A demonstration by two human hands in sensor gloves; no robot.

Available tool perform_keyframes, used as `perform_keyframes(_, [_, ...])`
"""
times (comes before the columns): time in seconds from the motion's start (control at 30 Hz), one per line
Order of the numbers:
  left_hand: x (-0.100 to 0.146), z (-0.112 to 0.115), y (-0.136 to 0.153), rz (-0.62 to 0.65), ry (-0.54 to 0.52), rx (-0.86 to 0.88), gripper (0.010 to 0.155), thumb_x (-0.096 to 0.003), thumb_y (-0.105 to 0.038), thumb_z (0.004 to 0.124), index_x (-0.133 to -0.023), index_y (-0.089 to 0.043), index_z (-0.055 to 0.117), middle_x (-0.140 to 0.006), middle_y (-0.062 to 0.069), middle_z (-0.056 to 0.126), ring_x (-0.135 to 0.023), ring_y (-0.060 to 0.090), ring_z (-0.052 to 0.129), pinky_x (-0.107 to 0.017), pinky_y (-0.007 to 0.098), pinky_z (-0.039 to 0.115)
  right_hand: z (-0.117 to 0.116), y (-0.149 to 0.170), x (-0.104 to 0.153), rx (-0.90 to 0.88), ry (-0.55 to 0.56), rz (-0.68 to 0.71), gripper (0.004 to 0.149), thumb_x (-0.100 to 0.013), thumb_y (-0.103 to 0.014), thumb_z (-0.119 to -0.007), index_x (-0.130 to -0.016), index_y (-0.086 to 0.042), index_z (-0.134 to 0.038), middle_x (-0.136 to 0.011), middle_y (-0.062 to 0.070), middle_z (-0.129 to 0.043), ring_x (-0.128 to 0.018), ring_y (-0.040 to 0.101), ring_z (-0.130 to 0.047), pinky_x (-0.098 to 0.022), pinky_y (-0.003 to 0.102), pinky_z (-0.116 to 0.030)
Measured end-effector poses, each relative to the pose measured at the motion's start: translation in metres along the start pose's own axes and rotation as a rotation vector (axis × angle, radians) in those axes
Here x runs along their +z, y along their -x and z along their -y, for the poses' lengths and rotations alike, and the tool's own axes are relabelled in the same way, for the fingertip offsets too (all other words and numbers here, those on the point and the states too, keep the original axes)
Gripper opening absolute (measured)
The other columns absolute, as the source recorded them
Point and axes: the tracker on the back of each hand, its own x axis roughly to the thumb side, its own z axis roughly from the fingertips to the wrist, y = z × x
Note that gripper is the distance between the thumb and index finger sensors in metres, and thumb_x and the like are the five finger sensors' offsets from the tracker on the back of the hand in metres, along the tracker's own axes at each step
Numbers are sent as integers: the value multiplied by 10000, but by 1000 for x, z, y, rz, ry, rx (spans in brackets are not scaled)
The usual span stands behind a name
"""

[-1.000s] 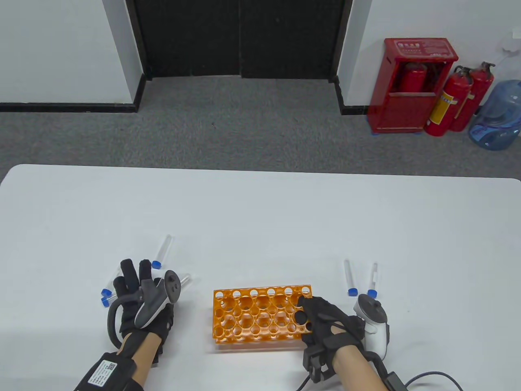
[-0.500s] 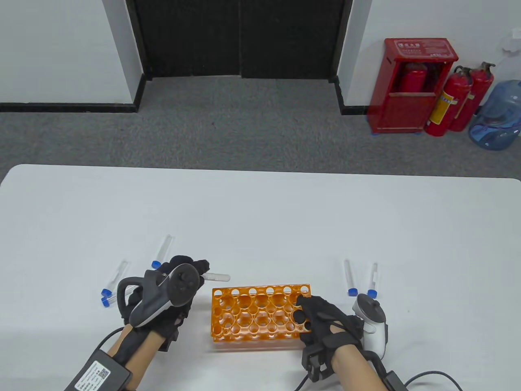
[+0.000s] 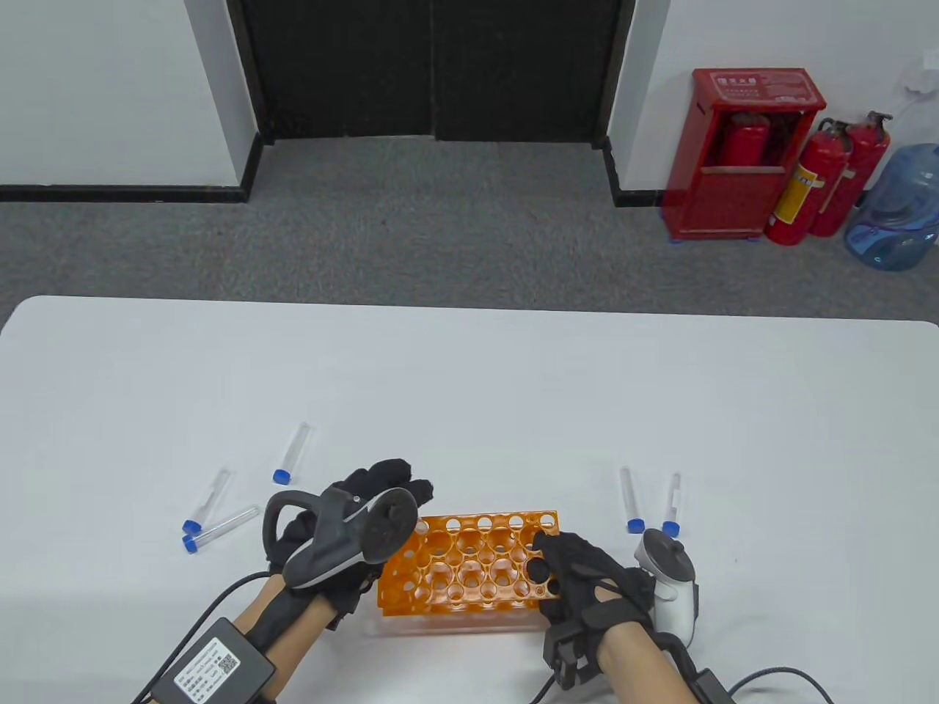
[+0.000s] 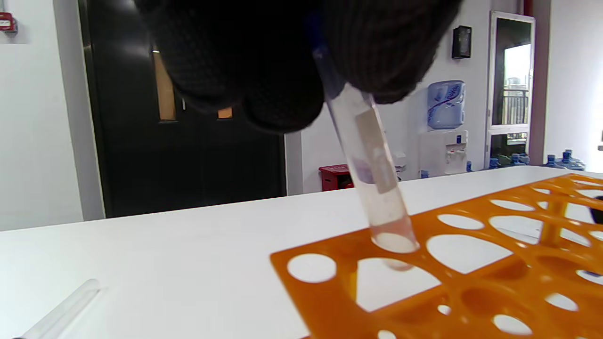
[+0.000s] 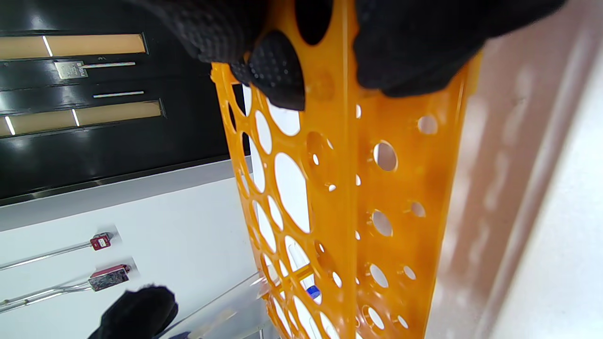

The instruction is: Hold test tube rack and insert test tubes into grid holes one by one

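The orange test tube rack [image 3: 469, 565] stands near the table's front edge. My right hand [image 3: 546, 546] grips its right end; in the right wrist view the fingers [image 5: 278, 70] wrap the rack's top plate [image 5: 358, 188]. My left hand [image 3: 411, 488] is over the rack's far left corner and pinches a clear test tube [image 4: 367, 155] by its blue-capped end, tilted. The tube's round end meets the top plate [image 4: 471, 263] at the edge of a large hole. In the table view the hand hides the tube.
Three blue-capped tubes lie left of the rack: one [image 3: 292, 455] farther back and two [image 3: 207, 502] [image 3: 220, 528] close together. Two more tubes [image 3: 628, 499] [image 3: 671, 506] lie right of the rack. Glove cables trail off the front edge.
My left hand lifted a tube from the left group, carried it right and turned it end-down over the rack's far left corner. My right hand stayed on the rack.
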Motion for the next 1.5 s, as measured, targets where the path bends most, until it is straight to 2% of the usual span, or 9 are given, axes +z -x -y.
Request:
perform_keyframes(0.63, [3, 19, -25, 82, 45, -106, 476, -358, -417, 898, -810, -552, 839, -950, -230, 826, -649, 0, 1079, -540, 182, 990, -1, 1, 0, 9, -9, 8, 467, -445, -419, -710, -858, -206, -756, -596, -5, -969, -188, 245, -953, -164, 434, -806])
perform_keyframes(0.73, [3, 23, -26, 97, 74, -109, 507, -351, -466, 874, -843, -559, 796, -965, -212, 818, -687, 50, 1068, -563, 232, 966, 0, 1, 0, 23, -5, 7, 467, -445, -419, -711, -858, -205, -757, -598, -4, -969, -191, 248, -953, -166, 435, -805])
perform_keyframes(0.8, [3, 22, -23, 92, 102, -102, 597, -331, -584, 791, -919, -580, 688, -1037, -182, 746, -831, 156, 995, -633, 342, 896, 0, 2, 0, 19, -4, 5, 468, -445, -419, -710, -859, -206, -755, -599, -6, -968, -192, 248, -953, -166, 435, -805])
perform_keyframes(0.87, [3, 11, -16, 65, 100, -84, 707, -307, -669, 701, -990, -572, 548, -1119, -173, 605, -977, 207, 865, -708, 410, 817, 1, 2, 0, -3, -10, 2, 468, -445, -419, -710, -859, -206, -754, -598, -5, -968, -191, 246, -953, -165, 435, -806])
perform_keyframes(0.97, [-3, -19, 11, -31, -11, 20, 755, -311, -686, 648, -1031, -547, 468, -1161, -182, 508, -1079, 257, 719, -780, 477, 711, 2, 1, 0, -5, -7, 6, 467, -445, -419, -710, -859, -207, -755, -599, -6, -967, -192, 246, -953, -165, 435, -806])
perform_keyframes(1.1, [-28, -35, 75, -272, -22, 72, 716, -349, -668, 688, -1029, -528, 513, -1161, -175, 518, -1104, 277, 654, -803, 499, 657, 3, 0, 1, -11, -1, 7, 467, -446, -419, -709, -859, -206, -754, -599, -6, -967, -192, 247, -953, -166, 435, -805])
perform_keyframes(1.2, [-51, -9, 124, -435, 98, 6, 679, -347, -646, 719, -996, -485, 602, -1162, -130, 483, -1118, 323, 549, -809, 542, 580, 3, 0, 1, -14, -2, 11, 467, -445, -419, -709, -859, -207, -754, -600, -5, -967, -192, 247, -953, -166, 435, -805])
perform_keyframes(1.3, [-65, 31, 158, -565, 216, -84, 629, -343, -624, 738, -947, -457, 684, -1153, -99, 494, -1116, 369, 324, -789, 633, 351, 2, -1, 2, -9, -5, 17, 468, -445, -419, -710, -859, -206, -754, -599, -6, -967, -192, 247, -953, -166, 435, -805])
perform_keyframes(1.5, [-80, 96, 174, -679, 429, -139, 611, -345, -640, 719, -923, -445, 696, -1168, -89, 411, -1088, 366, 129, -777, 615, 255, 3, -1, 2, -15, -4, 14, 467, -446, -420, -710, -860, -207, -754, -599, -6, -968, -192, 247, -953, -166, 435, -805])
